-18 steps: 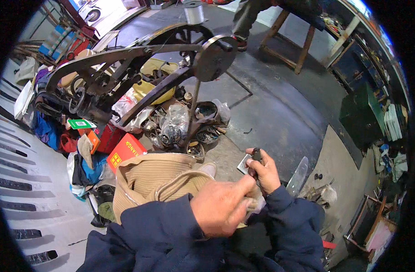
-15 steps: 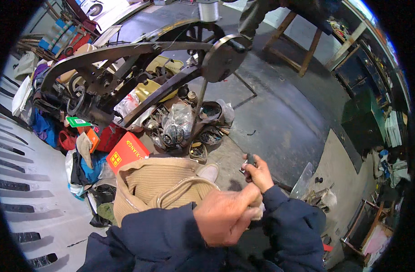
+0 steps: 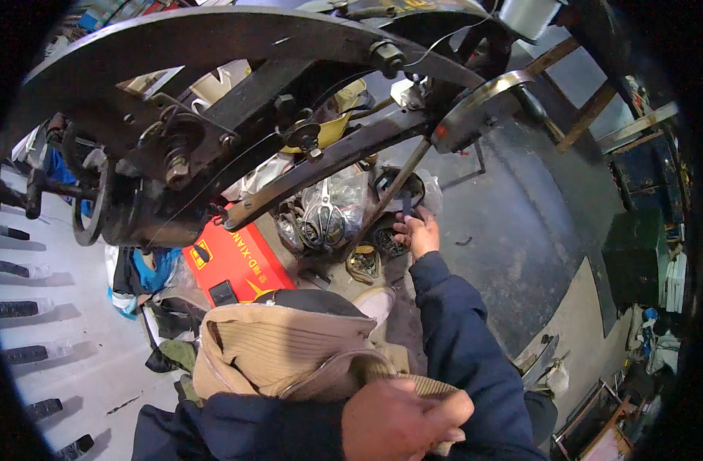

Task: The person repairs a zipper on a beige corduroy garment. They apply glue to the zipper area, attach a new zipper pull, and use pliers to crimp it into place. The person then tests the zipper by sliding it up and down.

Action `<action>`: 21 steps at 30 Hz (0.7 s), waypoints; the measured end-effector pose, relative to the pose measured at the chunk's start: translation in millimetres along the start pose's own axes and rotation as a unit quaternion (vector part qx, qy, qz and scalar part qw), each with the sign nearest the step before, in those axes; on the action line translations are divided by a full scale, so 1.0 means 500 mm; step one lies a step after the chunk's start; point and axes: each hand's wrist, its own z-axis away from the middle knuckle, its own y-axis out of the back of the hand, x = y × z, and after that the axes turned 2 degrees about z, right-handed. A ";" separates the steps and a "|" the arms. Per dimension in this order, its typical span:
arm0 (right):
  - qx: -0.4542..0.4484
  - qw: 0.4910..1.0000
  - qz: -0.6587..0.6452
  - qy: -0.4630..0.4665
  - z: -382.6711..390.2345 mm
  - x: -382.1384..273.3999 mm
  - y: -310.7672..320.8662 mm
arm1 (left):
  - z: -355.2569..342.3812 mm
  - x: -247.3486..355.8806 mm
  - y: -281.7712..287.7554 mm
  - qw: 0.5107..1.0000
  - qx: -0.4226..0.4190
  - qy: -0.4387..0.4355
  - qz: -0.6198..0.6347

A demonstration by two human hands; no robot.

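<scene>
Knitwear, beige and ribbed, lay bunched lengthwise from left to right.
Nearer it, the left hand had its grip pinched on the right end; the right hand hung well beyond, just beside a round, dark container, and I couldn't tell whether its grip held the small, dark piece there.

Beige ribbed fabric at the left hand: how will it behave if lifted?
The beige ribbed fabric will probably flop, since it sags in open folds. Its ribbed surface suggests it won't be slippery. With the left hand gripping one part, the rest would likely hang loose.
</scene>
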 end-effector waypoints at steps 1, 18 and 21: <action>0.013 1.000 0.010 -0.015 0.006 -0.003 -0.004 | -0.002 0.002 -0.007 0.992 0.036 0.054 0.104; -0.320 0.929 0.134 0.128 0.604 -0.424 -0.012 | 0.004 0.046 0.027 0.801 0.284 -0.270 -0.453; -0.265 0.922 0.215 0.184 0.637 -0.410 0.001 | 0.007 0.037 0.015 0.803 0.284 -0.260 -0.454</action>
